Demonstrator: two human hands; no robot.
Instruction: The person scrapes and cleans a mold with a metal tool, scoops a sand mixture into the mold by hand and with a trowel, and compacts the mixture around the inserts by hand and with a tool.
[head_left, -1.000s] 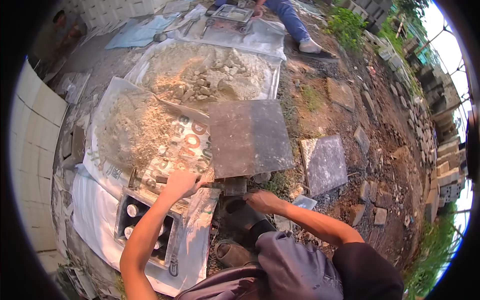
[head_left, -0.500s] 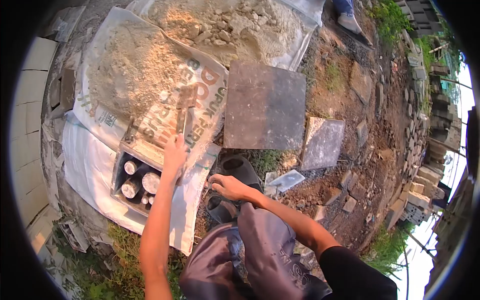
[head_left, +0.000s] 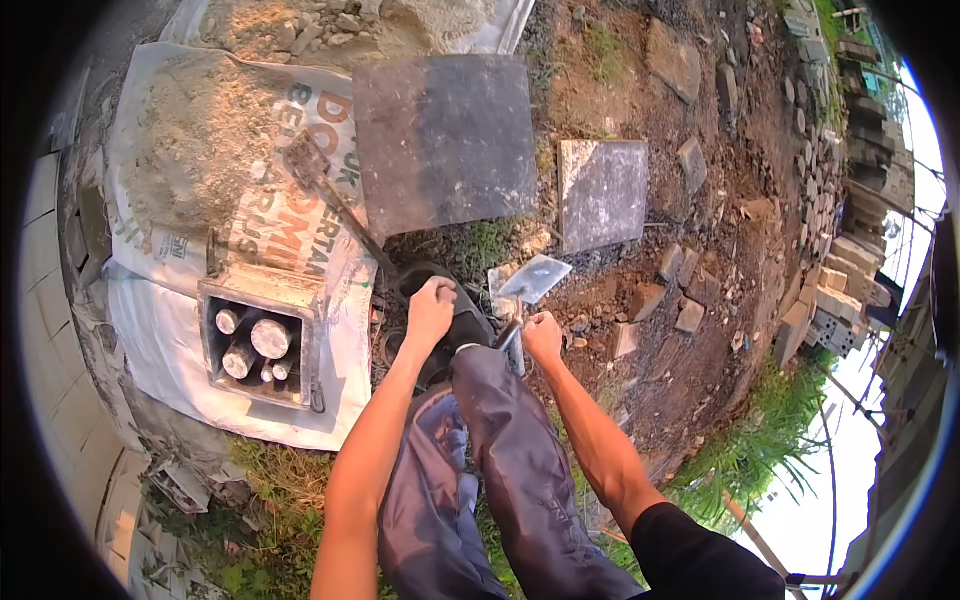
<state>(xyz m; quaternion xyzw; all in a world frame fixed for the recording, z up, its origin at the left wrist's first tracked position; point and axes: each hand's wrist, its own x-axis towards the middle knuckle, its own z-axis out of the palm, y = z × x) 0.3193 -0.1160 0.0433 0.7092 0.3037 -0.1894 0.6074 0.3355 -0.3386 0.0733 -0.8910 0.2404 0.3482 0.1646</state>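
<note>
The ground [head_left: 745, 245] in front of me is bare brown soil with stones and tufts of grass. On my left, a white sheet [head_left: 345, 415] lies on it, and a printed sack [head_left: 280, 220] is spread just above that, bearing a pale, crumbly heap [head_left: 185, 145]. Beside the sack, a large dark square slab [head_left: 445, 150] lies flat. To its right I see a smaller slab [head_left: 604, 195], with loose brick pieces [head_left: 689, 316] below and a flat stone [head_left: 674, 60] above.
</note>
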